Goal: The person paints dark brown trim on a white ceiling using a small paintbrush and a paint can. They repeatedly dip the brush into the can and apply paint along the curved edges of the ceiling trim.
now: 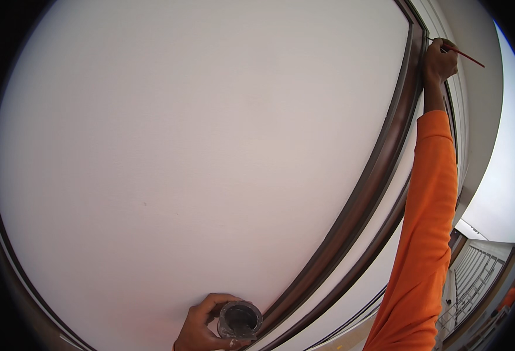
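Note:
My right hand [440, 61] is raised high at the upper right, its arm in an orange sleeve. Its fingers are closed round a thin paintbrush with a red handle [471, 57]. The brush tip reaches the dark brown wooden moulding [414, 64] at its upper corner. Low in the view, my left hand [202, 323] grips a small round cup [225, 320] from its left side. The cup has a grey, smeared rim, and dark stuff shows inside; I cannot tell how full it is.
A large off-white wall panel [211, 146] fills most of the view, framed by brown moulding. A second brown strip [351, 270] runs beside it. At the lower right are a pale metal railing [474, 275] and, farther off, an orange-clad person [510, 297], partly seen.

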Motion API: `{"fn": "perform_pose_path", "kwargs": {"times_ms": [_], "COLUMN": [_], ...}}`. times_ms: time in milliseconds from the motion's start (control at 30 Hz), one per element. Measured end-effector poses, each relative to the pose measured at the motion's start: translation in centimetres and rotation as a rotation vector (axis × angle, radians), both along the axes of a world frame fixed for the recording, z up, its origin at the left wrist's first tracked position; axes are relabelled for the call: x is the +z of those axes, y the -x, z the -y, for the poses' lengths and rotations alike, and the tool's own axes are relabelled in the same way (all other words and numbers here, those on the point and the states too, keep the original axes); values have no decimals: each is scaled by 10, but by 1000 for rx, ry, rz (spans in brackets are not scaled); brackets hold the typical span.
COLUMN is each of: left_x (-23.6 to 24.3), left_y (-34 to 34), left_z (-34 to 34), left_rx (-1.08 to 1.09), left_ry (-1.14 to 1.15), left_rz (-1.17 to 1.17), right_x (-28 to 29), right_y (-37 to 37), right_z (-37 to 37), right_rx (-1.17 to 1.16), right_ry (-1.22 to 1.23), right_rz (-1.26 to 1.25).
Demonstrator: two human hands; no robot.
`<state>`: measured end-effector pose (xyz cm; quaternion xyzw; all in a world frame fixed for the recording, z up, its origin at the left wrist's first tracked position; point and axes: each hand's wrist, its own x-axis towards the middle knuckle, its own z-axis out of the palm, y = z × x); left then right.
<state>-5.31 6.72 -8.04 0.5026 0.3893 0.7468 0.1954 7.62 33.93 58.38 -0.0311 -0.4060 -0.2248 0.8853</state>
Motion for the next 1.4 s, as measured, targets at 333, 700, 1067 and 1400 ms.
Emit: {"fn": "perform_pose_path", "kwargs": {"times_ms": [333, 700, 1067, 1400], "left_x": [-4, 0, 20, 22], "left_y": [-9, -8, -19, -19], "left_z": [12, 5, -22, -23], "left_rx": [-14, -35, -37, -29], "left_ry": [3, 17, 24, 23], "left_rz": [17, 23, 40, 53], "right_x": [-16, 19, 57, 61], "right_y": [-6, -32, -49, -48], "right_z": [14, 9, -25, -29], "right_rx": [59, 160, 32, 13], "right_ry": [-45, -46, 112, 119], "right_rz": [-2, 104, 177, 162]}}
